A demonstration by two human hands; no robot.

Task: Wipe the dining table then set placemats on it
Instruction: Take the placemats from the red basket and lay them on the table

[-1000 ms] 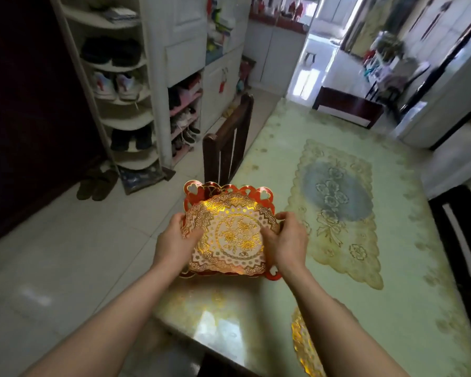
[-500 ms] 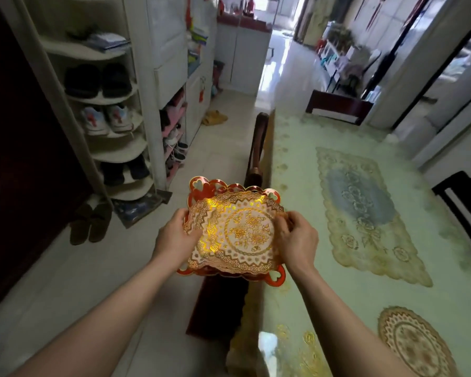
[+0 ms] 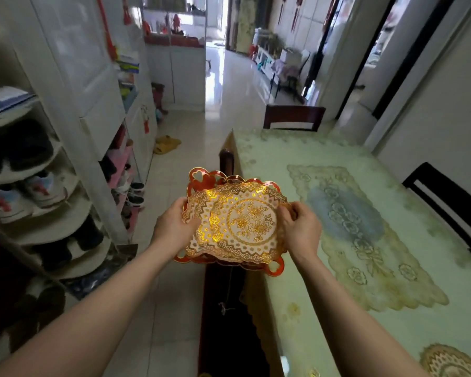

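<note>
I hold a stack of round gold-patterned placemats (image 3: 237,221) with a red scalloped one underneath, in the air just left of the dining table's left edge. My left hand (image 3: 173,227) grips the stack's left rim and my right hand (image 3: 301,227) grips its right rim. The dining table (image 3: 297,148) has a glossy pale green floral cover and a large rectangular mat (image 3: 356,227) in its middle. One gold placemat (image 3: 446,361) lies on the table at the near right corner.
A dark wooden chair (image 3: 226,308) is pushed in at the table's left side below the stack. More chairs stand at the far end (image 3: 294,117) and right side (image 3: 446,202). A white shoe rack (image 3: 52,186) lines the left; yellow slippers (image 3: 166,144) lie on the tiled floor.
The view has swung left and along the table's side. The stack has moved from above the table corner to beside its left edge, still in both hands.
</note>
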